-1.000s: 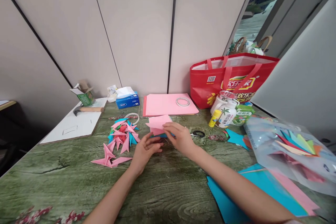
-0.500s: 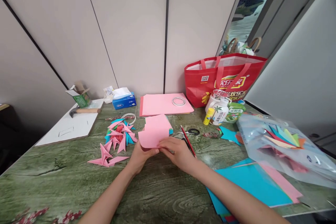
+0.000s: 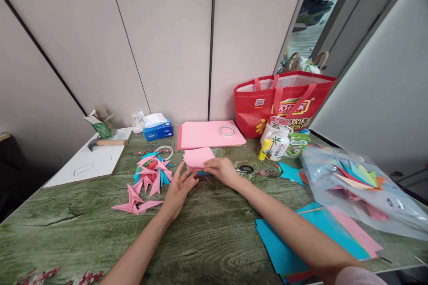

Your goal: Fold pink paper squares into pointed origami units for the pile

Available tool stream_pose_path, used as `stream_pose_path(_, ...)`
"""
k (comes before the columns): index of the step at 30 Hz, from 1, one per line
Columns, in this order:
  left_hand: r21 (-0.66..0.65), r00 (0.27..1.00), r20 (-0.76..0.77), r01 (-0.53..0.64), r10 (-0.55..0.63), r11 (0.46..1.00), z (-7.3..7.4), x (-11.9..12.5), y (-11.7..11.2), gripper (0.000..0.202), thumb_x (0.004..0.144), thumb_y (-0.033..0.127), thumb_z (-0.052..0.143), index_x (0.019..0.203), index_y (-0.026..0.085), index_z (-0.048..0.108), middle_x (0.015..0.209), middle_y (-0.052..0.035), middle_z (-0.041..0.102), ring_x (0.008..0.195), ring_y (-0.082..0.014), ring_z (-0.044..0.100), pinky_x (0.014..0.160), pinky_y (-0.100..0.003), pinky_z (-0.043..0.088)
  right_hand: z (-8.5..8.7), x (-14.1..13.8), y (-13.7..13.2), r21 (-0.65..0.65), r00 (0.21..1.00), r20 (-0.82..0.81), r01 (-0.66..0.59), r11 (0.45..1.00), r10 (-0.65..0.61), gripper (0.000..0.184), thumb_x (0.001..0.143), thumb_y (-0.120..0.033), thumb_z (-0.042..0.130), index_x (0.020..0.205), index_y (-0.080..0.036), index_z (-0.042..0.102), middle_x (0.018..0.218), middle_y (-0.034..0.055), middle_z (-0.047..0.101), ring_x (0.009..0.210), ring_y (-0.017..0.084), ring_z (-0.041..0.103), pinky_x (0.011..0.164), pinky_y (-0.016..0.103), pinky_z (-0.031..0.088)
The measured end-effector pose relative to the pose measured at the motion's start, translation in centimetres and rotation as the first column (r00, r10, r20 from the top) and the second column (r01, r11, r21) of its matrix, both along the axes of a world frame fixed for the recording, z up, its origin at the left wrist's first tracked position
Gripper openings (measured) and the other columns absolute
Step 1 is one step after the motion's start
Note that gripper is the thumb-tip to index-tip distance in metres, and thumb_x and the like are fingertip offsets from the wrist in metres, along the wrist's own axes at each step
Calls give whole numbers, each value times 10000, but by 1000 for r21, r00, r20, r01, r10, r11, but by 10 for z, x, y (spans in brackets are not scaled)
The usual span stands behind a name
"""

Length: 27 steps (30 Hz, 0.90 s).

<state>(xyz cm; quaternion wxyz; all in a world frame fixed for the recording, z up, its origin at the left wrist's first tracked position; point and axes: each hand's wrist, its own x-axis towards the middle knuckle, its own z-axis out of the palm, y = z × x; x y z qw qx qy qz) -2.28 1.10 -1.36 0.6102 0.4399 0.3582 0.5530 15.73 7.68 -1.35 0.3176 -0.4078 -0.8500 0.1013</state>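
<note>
Head view. A: Where was the pink paper (image 3: 198, 157)?
B: On the green table (image 3: 214, 231), beside folded paper shapes (image 3: 150, 176). The left hand (image 3: 179, 187), fingers spread loose, touched its near edge; the right hand (image 3: 222, 170) curled over its corner, grip unclear.

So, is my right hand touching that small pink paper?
Touching. The head view shows the right hand resting its fingertips on the small pink paper at its near edge, with no gap.

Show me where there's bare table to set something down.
Bare green tabletop runs along the near edge, left of the left hand and below the folded paper shapes. Crowded: right side, with blue sheets and plastic bag.
</note>
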Motion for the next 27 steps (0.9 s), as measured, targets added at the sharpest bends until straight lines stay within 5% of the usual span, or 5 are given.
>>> stream_pose_path(7, 47, 995, -77, -64, 67, 997, 2, 0, -1, 645, 645, 241, 674, 1208, 236, 358, 1064, -90, 579, 920, -226, 602, 827, -425, 461, 50, 8, -26, 202, 905, -369, 301, 932, -212, 215, 840, -265, 429, 848, -158, 615, 809, 69, 655, 746, 155, 585, 703, 249, 429)
stream_pose_path(12, 115, 995, -96, 42, -31, 992, 9, 6, -11, 777, 493, 256, 764, 1190, 209, 425, 1161, -105, 552, 1062, -277, 507, 873, -417, 420, 42, -15, -70, 111, 982, -93, -154, 982, 164, 214, 845, -246, 424, 860, -189, 629, 758, 47, 659, 686, 142, 588, 636, 235, 441)
stream_pose_path(16, 104, 994, -107, 41, -30, 994, 13, 10, -16, 729, 537, 237, 740, 1198, 176, 439, 1162, -113, 563, 1103, -257, 476, 945, -405, 349, 31, -16, -90, -17, 967, -134, -219, 976, 215, 295, 873, -203, 347, 1096, -174, 538, 1001, 91, 621, 887, 162, 572, 750, 279, 460)
stream_pose_path(21, -13, 998, -61, 13, -14, 1000, 10, 9, -14, 578, 602, 234, 703, 1135, 152, 495, 1029, -115, 635, 941, -243, 585, 826, -399, 455, 43, 26, -111, -151, 983, -82, -177, 972, 167, 365, 860, -219, 385, 1222, -223, 422, 1161, 66, 530, 1047, 155, 495, 886, 311, 417)
stream_pose_path(27, -62, 999, -23, -24, 23, 998, 10, 8, -12, 498, 643, 277, 671, 1097, 152, 506, 960, -106, 651, 822, -236, 623, 601, -342, 549, 52, 120, -156, -317, 946, 322, 81, 945, 27, 633, 597, -279, 700, 1187, -281, 470, 1200, 57, 501, 1097, 257, 462, 882, 392, 416)
